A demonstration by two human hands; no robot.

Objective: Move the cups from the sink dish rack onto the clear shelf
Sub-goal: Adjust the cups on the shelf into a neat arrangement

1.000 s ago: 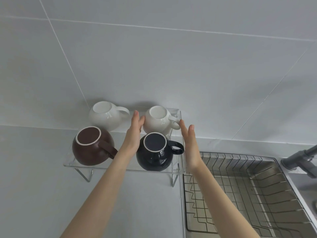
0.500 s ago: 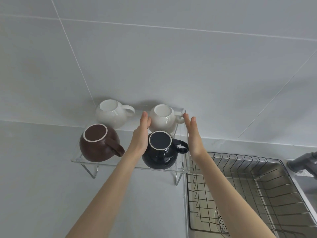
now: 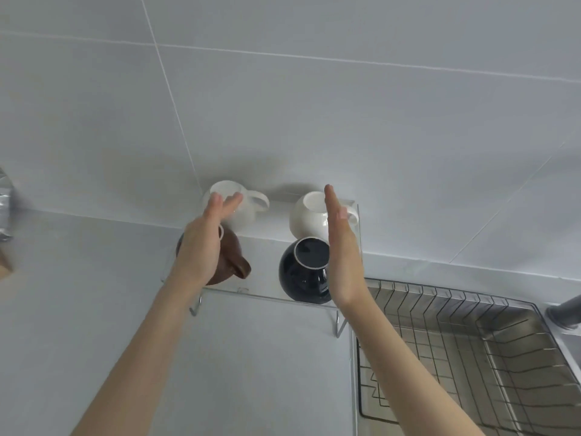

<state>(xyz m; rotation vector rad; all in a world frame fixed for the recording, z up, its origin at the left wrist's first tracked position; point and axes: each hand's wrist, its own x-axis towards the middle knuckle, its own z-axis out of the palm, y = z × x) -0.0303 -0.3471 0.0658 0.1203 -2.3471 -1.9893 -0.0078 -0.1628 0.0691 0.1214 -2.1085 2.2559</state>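
Both hands flat, fingers extended, holding nothing: left hand [image 3: 201,247] in front of brown cup [image 3: 231,259], right hand [image 3: 342,256] beside black cup [image 3: 301,272]. Two white cups [image 3: 309,215] behind. All four upside down on clear shelf [image 3: 267,295]; wire dish rack [image 3: 471,357] at right.

Clear shelf [image 3: 261,295] on thin metal legs, standing on a pale grey counter [image 3: 94,309] against the tiled wall. Four round cups rest on it, all upside down, in two rows. Back row: a white cup [image 3: 242,212] at left and a second white cup [image 3: 306,215] at right, well apart. Front row: a brown cup [image 3: 231,258] at left, its handle pointing right, and a black cup [image 3: 301,275] at right. Just beside the shelf's right end, a wire dish rack [image 3: 471,357] sits in the sink.
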